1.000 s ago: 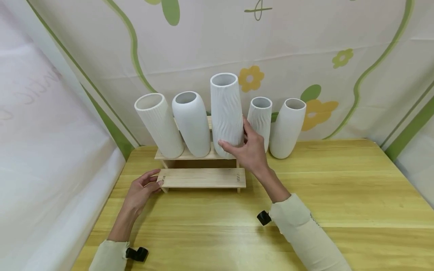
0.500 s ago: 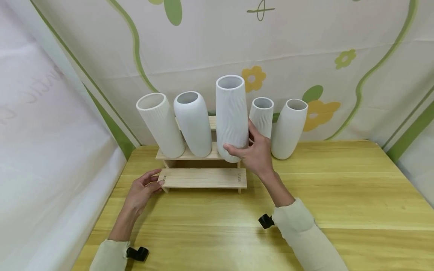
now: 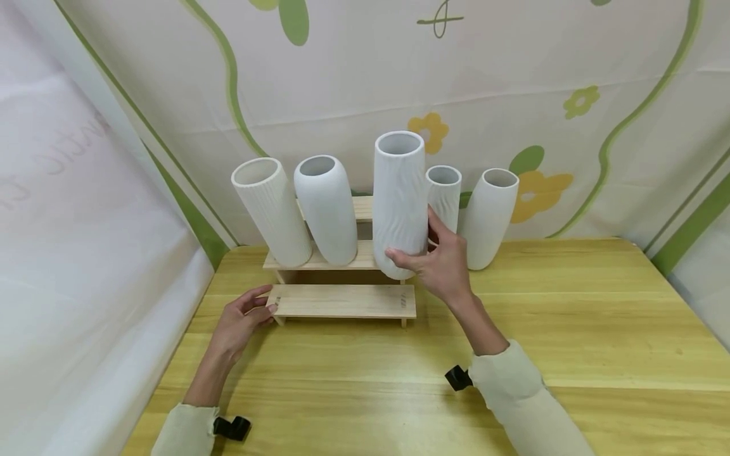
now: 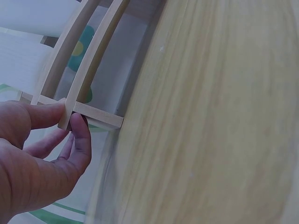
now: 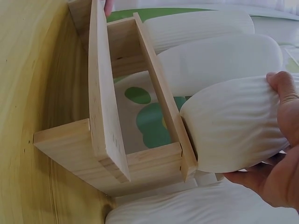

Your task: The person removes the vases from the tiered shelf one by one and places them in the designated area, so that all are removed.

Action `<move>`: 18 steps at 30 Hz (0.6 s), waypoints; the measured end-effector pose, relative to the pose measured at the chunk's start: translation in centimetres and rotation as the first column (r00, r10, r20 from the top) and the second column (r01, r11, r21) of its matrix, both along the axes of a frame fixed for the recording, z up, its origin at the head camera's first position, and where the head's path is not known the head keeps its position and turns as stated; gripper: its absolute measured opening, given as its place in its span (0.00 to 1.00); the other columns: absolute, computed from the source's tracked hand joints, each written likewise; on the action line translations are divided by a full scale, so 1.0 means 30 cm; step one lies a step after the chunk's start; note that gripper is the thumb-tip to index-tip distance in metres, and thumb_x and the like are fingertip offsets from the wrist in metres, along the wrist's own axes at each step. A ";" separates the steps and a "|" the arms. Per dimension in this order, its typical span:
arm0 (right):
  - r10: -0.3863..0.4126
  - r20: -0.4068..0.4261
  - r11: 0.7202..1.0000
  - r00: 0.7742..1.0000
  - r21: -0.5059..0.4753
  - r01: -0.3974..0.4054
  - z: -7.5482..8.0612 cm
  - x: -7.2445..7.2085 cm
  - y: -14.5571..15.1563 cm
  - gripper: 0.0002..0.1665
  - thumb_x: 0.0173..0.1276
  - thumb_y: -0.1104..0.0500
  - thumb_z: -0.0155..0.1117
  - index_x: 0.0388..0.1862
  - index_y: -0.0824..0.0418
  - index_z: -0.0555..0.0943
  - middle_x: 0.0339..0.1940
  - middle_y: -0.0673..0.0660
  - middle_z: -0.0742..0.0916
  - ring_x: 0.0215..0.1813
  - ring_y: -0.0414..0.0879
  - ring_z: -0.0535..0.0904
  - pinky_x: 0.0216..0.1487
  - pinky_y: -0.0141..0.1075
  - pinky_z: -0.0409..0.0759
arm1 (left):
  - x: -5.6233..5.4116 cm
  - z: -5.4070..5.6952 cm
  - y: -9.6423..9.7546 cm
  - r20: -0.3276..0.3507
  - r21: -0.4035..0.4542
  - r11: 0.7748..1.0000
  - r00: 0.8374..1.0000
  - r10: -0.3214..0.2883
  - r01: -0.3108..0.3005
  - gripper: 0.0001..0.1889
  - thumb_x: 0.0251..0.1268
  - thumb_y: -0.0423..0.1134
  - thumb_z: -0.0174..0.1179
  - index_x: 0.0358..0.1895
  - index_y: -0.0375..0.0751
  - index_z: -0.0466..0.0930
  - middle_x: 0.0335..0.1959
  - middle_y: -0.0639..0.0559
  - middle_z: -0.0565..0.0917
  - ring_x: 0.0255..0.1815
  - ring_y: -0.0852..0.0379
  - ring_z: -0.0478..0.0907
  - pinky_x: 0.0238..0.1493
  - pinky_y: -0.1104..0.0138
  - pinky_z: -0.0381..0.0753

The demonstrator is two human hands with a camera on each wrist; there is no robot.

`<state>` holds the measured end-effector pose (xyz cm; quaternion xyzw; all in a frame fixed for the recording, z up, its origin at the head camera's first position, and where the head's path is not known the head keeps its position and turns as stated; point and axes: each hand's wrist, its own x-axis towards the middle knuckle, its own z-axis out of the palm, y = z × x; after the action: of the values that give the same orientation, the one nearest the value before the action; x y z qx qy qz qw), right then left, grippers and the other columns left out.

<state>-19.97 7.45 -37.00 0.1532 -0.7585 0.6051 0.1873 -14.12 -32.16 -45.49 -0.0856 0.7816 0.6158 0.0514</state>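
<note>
My right hand (image 3: 441, 266) grips the lower part of a tall white vase (image 3: 399, 202) with wavy ridges. Its base is at the right end of the middle shelf of a stepped wooden stand (image 3: 342, 301), showing past the front edge; I cannot tell whether it touches the shelf. With thumb and fingers, my left hand (image 4: 51, 158) pinches the left end of the stand's lowest board (image 4: 93, 56). On the middle shelf, left of the held vase, stand a ribbed white vase (image 3: 274, 215) and a smooth white vase (image 3: 327, 215).
Behind my right hand is a smaller wavy white vase (image 3: 445, 196), partly hidden. A smooth white vase (image 3: 490, 221) stands on the wooden table (image 3: 570, 329) to the right. A flower-printed cloth (image 3: 490, 82) hangs behind. The stand's top shelf (image 3: 362, 208) is mostly hidden.
My right hand has carried the tall wavy vase to the right and slightly toward me, widening the gap to the smooth vase beside it. The left hand keeps its hold on the stand.
</note>
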 end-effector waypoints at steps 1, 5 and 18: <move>-0.005 0.001 1.000 1.000 0.000 0.005 0.001 0.002 0.002 0.54 0.51 0.60 0.92 0.78 0.52 0.77 0.64 0.63 0.88 0.57 0.62 0.89 0.55 0.58 0.91 | 0.000 0.000 0.001 0.000 -0.001 1.000 1.000 0.001 -0.001 0.32 0.80 0.36 0.65 0.82 0.39 0.67 0.66 0.40 0.76 0.48 0.66 0.84 0.54 0.72 0.89; -0.015 0.000 1.000 1.000 0.006 0.015 0.001 0.007 0.009 0.55 0.50 0.60 0.92 0.78 0.53 0.77 0.63 0.63 0.88 0.57 0.62 0.89 0.55 0.58 0.90 | 0.000 0.001 0.000 0.001 -0.001 1.000 1.000 0.002 -0.002 0.32 0.80 0.36 0.64 0.82 0.40 0.67 0.67 0.38 0.76 0.48 0.67 0.84 0.53 0.72 0.89; -0.051 -0.038 0.999 0.998 0.000 0.051 -0.013 0.038 0.034 0.56 0.49 0.61 0.92 0.79 0.52 0.77 0.62 0.64 0.89 0.56 0.60 0.90 0.54 0.56 0.91 | 0.006 0.005 0.006 0.006 -0.001 1.000 1.000 -0.003 0.003 0.32 0.80 0.37 0.64 0.83 0.39 0.66 0.71 0.35 0.74 0.50 0.68 0.84 0.56 0.71 0.89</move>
<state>-18.82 8.47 -37.40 0.1455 -0.7588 0.5967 0.2169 -13.95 -31.99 -45.34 -0.0861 0.7819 0.6150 0.0545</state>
